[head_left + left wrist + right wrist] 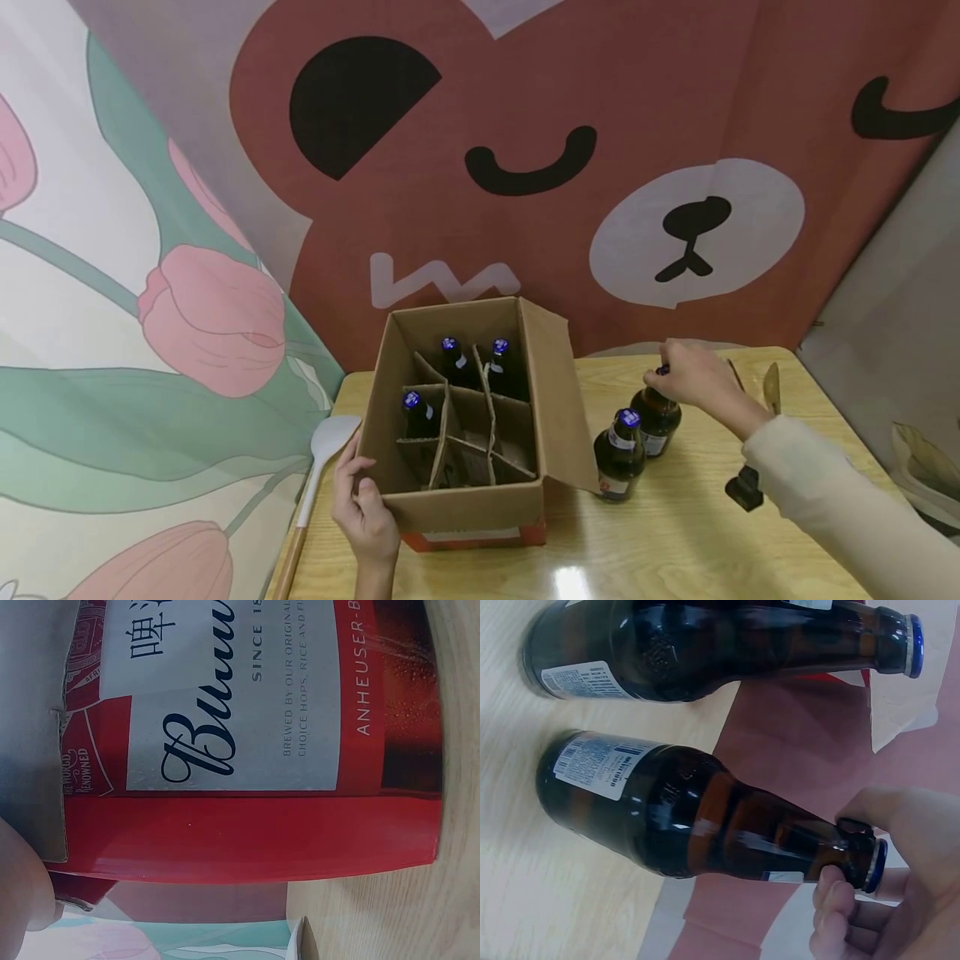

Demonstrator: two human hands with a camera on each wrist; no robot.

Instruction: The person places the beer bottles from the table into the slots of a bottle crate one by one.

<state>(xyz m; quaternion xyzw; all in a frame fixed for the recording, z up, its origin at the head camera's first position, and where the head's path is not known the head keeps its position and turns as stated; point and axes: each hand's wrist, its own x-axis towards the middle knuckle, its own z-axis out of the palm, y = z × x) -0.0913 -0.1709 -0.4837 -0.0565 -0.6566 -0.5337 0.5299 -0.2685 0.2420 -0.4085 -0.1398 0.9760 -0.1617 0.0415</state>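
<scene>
My right hand [693, 375] grips a brown beer bottle [667, 810] by its neck, just under the blue cap. In the right wrist view its base looks to be on the table. A second beer bottle [619, 458] stands beside it, nearer the box. My left hand [367, 512] holds the front left corner of an open cardboard beer box [465, 508]. Cardboard dividers [468, 408] split its inside into compartments. Three blue-capped bottles stand in there: a back left bottle [453, 362], a back right bottle [498, 371] and a left bottle [417, 417].
A box flap [570, 417] hangs out on the right, close to the standing bottle. A white spatula [330, 437] with a wooden handle lies left of the box. Past my right wrist are a wooden utensil [772, 387] and a small black object [745, 490] on the wooden table [660, 542].
</scene>
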